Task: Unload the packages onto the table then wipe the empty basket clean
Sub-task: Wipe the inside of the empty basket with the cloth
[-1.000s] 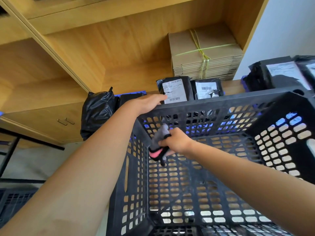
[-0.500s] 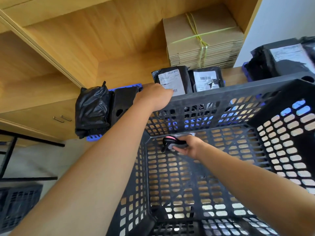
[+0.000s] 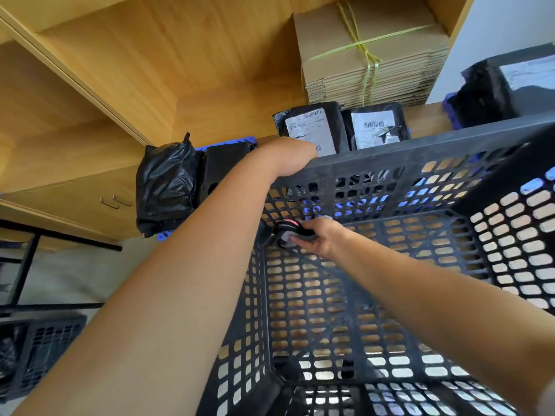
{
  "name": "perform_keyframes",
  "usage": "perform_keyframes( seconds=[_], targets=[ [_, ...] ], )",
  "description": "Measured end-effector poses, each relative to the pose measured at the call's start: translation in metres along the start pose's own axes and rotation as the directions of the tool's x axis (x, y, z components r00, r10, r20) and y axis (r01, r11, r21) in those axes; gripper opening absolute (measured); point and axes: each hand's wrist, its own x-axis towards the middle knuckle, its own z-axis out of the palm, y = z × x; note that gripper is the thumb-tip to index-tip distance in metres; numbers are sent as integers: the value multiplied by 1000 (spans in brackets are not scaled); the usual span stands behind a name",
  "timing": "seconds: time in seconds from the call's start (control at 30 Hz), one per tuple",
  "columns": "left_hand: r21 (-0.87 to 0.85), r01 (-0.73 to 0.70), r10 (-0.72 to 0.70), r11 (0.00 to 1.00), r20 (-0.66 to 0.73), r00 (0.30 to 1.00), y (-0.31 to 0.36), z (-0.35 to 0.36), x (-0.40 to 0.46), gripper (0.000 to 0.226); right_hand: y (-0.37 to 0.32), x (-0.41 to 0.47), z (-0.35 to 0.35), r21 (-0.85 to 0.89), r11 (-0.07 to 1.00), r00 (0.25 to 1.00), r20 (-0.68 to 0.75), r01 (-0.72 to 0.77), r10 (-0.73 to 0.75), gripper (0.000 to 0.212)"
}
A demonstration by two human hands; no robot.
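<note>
Two black packages with unreadable barcode labels, left hand grasping basket rim, right hand fingers clutching cloth.

You are viewing a bright, evenly lit scene; soft daylight falls on the wooden shelving without hard shadows; the white wall at upper right is the brightest area and nearly washed out. Light passes up through the holes of the basket, so its openings glow pale at the right wall and near the bottom edge; the black plastic itself reads dark with little detail. Expect wide-angle distortion; straight shelf edges bow and lean toward the corners. The near forearms are soft; the basket's right rim and the bottom right corner are smeared by blur; labels on the packages show barcodes, but the text is illegible.
</note>
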Motion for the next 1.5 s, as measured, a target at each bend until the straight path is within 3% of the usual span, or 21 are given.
perform_keyframes(
  seconds=[0.23, 0.37, 0.53, 0.7, 0.93, 1.17, 1.27, 1.37, 1.5],
  targets=[
    [115, -27, 18, 993, 75, 997, 2, -1, 2, 8, -14, -54, 25, 182, 983, 986, 166, 1, -32, 14],
    [113, -34, 12, 993, 190, 982, 5, -5, -6, 32, -20, -83, 33, 284, 959, 982, 187, -23, -32, 16],
    [50, -37, 24, 998, 248, 968, 6, -10, -14, 38, -21, -111, 40, 392, 920, 969, 238, -31, -69, 18],
    [25, -61, 54, 998, 236, 970, 4, -11, -16, 40, -23, -134, 43, 442, 897, 970, 230, -33, -77, 20],
    [-24, -164, 162, 986, 339, 927, -1, -10, -7, 27, -47, -160, 19, 413, 902, 960, 177, 127, -216, 21],
    [65, -226, 200, 972, 282, 938, -2, -5, -8, 48, -67, -165, -26, 560, 803, 945, 102, 204, -311, 17],
    [91, -178, 153, 980, 235, 960, -3, -3, -8, 63, -62, -164, -49, 456, 811, 896, 62, 367, -440, 20],
    [89, -166, 158, 982, 89, 983, -7, -1, -5, 57, -59, -158, -82, 282, 840, 875, 9, 463, -484, 25],
    [158, -243, 241, 957, 26, 970, 2, 6, -5, 36, -48, -150, -111, -173, 930, 943, -14, 324, -332, 23]
  ],
)
